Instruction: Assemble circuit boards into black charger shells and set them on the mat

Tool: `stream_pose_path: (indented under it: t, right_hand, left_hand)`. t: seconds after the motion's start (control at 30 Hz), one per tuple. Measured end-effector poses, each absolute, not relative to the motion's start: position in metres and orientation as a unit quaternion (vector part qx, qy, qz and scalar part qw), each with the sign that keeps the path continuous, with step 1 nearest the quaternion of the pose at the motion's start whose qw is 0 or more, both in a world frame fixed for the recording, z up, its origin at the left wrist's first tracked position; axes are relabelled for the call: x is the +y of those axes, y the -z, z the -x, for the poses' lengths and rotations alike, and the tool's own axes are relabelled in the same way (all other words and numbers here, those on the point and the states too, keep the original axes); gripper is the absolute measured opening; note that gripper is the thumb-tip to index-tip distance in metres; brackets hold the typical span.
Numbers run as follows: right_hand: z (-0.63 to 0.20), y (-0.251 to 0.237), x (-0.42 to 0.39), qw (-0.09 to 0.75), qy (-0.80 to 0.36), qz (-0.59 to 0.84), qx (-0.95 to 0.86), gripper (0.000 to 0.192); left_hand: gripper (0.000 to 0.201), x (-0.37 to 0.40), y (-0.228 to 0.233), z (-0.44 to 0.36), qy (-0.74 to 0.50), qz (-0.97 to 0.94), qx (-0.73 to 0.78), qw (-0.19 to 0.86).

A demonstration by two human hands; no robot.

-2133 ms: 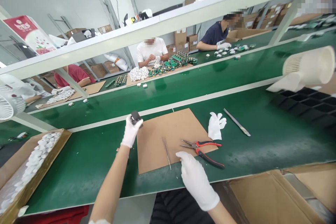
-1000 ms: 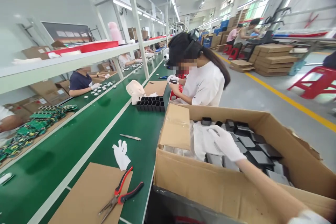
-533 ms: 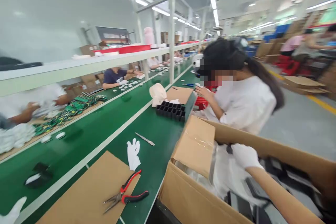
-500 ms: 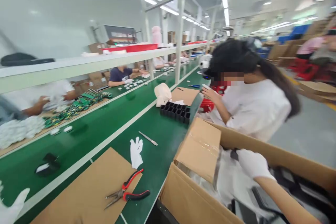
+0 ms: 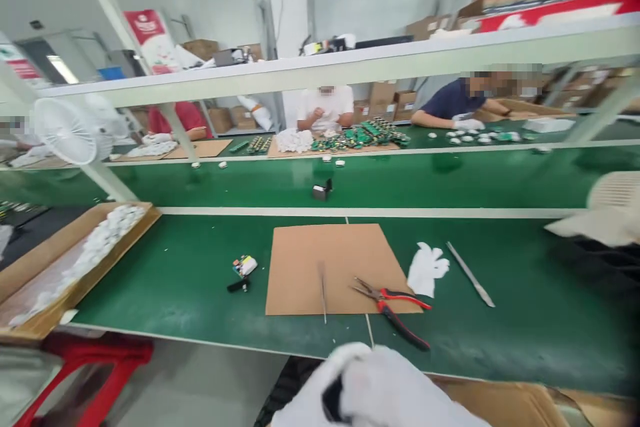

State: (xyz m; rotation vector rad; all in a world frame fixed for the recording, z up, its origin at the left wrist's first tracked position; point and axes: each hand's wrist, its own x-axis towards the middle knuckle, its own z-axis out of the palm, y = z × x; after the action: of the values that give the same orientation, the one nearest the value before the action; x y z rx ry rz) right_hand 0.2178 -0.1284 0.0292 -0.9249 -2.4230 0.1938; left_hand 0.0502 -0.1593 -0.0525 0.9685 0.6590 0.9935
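Note:
My left hand (image 5: pixel 311 395) and my right hand (image 5: pixel 395 387), both in white gloves, are together at the bottom middle, in front of the table edge. They are closed around a small black plastic part (image 5: pixel 332 401); the gloves cover most of it. Beyond them is a cardboard sheet (image 5: pixel 320 247) with tweezers (image 5: pixel 323 293) on it. Red-and-black needle-nose pliers (image 5: pixel 384 299) lie partly over its right edge. Left of the sheet are a small electronic assembly (image 5: pixel 245 265) and a black piece (image 5: pixel 239 285).
A white glove (image 5: pixel 426 270) and a slim pointed metal tool (image 5: pixel 470 275) lie right of the sheet. An open black case (image 5: pixel 321 191) sits on the green belt (image 5: pixel 240 190). Left stands a tray (image 5: pixel 107 257) of white parts. Co-workers sit opposite, beneath a shelf (image 5: pixel 320 77).
My view has swung left, away from the open carton and the co-worker on the right. My right hand has left the carton, and both hands have come together around a black part.

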Motion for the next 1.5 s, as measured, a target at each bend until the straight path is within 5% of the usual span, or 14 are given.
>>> stream_pose_path:
  t: [0.1,0.3,0.43,0.6,0.77,0.9,1.0,1.23,1.5]
  right_hand:
    - [-0.144,-0.039,-0.08,0.232,-0.187,0.297,-0.907,0.026]
    - [-0.014,0.007,0.012,0.17,-0.243,0.312,-0.902,0.06]
    - [0.023,0.033,0.035,0.129,-0.267,0.261,-0.919,0.066]
    - [0.022,0.029,0.026,0.156,-0.287,0.257,-0.91,0.041]
    - [-0.013,-0.006,-0.014,0.189,-0.29,0.22,-0.912,0.05]
    - [-0.061,-0.035,-0.049,0.164,-0.225,0.167,-0.946,0.05]
    - [-0.102,-0.042,-0.066,0.239,-0.235,0.16,-0.928,0.062]
    - [-0.149,-0.017,-0.098,0.452,-0.407,0.239,-0.757,0.063]
    - [-0.15,0.012,-0.137,0.599,-0.556,0.304,-0.489,0.072]
  left_hand:
    - [0.077,-0.183,0.044,-0.002,-0.588,-0.355,0.367,0.627]
    - [0.051,-0.224,0.032,0.085,-0.688,-0.211,0.483,0.499]
    - [0.056,-0.226,0.035,0.121,-0.7,-0.144,0.438,0.546]
    - [0.058,-0.197,0.038,0.163,-0.701,-0.075,0.408,0.58]
    - [0.061,-0.16,0.032,0.175,-0.638,-0.222,0.308,0.67]
    - [0.084,-0.143,0.026,0.145,-0.518,-0.351,0.231,0.745]
    - [0.096,-0.147,0.025,0.107,-0.511,-0.338,0.203,0.764]
    - [0.064,-0.175,0.025,0.014,-0.574,-0.193,-0.019,0.795]
    - [0.08,-0.175,0.001,-0.018,-0.544,-0.254,0.061,0.797]
